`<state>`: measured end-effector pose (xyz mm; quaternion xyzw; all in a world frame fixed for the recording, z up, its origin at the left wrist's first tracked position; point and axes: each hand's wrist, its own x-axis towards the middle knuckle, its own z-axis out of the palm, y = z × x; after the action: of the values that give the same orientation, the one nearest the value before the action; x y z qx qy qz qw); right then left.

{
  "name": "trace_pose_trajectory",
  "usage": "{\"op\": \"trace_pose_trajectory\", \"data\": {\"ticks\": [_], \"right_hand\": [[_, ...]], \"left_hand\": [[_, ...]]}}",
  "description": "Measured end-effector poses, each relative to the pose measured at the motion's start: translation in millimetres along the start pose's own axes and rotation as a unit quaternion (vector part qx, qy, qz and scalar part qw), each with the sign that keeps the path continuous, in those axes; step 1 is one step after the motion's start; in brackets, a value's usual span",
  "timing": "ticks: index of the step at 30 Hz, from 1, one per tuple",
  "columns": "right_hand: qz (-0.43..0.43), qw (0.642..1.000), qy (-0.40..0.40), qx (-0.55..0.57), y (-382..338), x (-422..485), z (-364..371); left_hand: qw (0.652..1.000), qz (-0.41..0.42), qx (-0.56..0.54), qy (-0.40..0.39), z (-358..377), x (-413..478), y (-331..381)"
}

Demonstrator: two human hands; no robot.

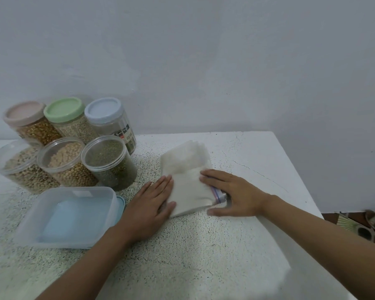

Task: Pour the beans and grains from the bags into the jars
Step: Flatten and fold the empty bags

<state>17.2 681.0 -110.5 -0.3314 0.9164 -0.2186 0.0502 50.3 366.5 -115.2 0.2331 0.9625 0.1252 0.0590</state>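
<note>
A clear zip bag of white grain [187, 187] lies flat on the speckled table [182, 245], its blue-and-red zip end under my right hand. My left hand [152, 204] lies flat against the bag's left edge, fingers straight. My right hand [232, 191] rests on the bag's right side, fingers straight and spread. At the left stand several jars: three lidless ones in front, holding mixed beans [20, 167], pale beans [67, 163] and green beans [111, 163]. Behind them are three lidded jars, with a pink lid [24, 113], a green lid [63, 109] and a blue lid [102, 110].
A clear rectangular plastic box [69, 215] with a blue lid under it sits near my left forearm. A plain wall rises behind the table. The table's right edge drops off to a patterned floor [364, 226].
</note>
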Motion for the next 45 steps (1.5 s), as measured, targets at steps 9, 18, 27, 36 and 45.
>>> {"op": "trace_pose_trajectory", "data": {"ticks": [9,18,27,36,45], "right_hand": [[0.034,0.999,0.027,0.014,-6,7,-8],[0.048,0.989,0.128,0.054,-18,12,1],[0.027,0.984,0.161,0.075,-31,1,12],[0.02,0.978,0.187,0.089,-43,-11,19],[0.013,0.978,0.166,0.128,-33,-18,20]], "left_hand": [[0.997,-0.02,-0.063,0.026,-2,-1,9],[0.99,-0.004,-0.136,0.04,-6,-6,4],[0.939,-0.01,-0.287,0.188,2,-11,5],[0.954,0.082,-0.202,0.208,8,-16,4],[0.956,-0.019,-0.244,0.161,1,-15,15]]}}
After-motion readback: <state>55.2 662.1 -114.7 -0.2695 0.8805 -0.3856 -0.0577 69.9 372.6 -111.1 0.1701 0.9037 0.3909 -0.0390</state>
